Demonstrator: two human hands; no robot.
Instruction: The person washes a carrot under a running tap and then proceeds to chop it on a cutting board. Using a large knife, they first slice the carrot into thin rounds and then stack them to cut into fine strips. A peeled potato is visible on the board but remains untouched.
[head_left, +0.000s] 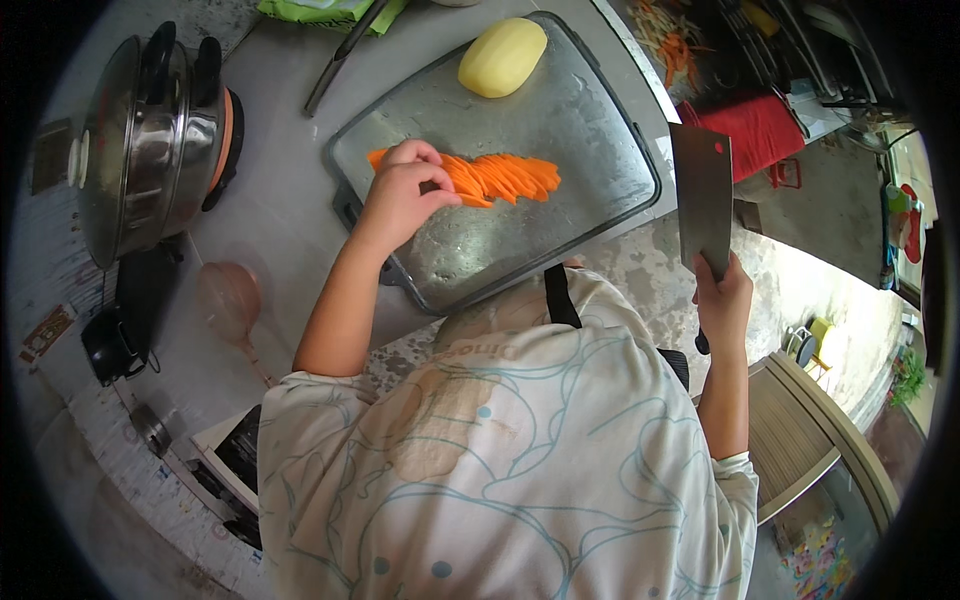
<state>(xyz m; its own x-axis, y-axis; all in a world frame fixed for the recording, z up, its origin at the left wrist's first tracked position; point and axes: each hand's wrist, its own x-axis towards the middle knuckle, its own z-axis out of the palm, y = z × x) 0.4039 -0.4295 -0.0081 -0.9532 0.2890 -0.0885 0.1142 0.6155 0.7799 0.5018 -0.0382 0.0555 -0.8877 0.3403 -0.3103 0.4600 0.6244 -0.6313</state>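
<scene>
My left hand (409, 184) is curled over the left end of a row of thin orange carrot slices (517, 177), thumb on the near side and fingers on the far side. The overlapping slices lie on a grey metal cutting board (600, 142) with a dark rim; my fingers hide some of them. A peeled potato (502, 58) rests at the far edge of this board. Out to the right, clear of the board, my right hand (724, 300) grips a cleaver (703, 195) by its handle, with the broad blade pointing away from me.
A lidded steel pot (161, 142) stands on the left of the counter. Nearer me lies a pinkish strainer or ladle (229, 300). A metal rod-like tool (337, 67) and a green bag (330, 11) are beyond the board. Vegetable peelings (675, 52) and a red cloth (750, 131) are at far right.
</scene>
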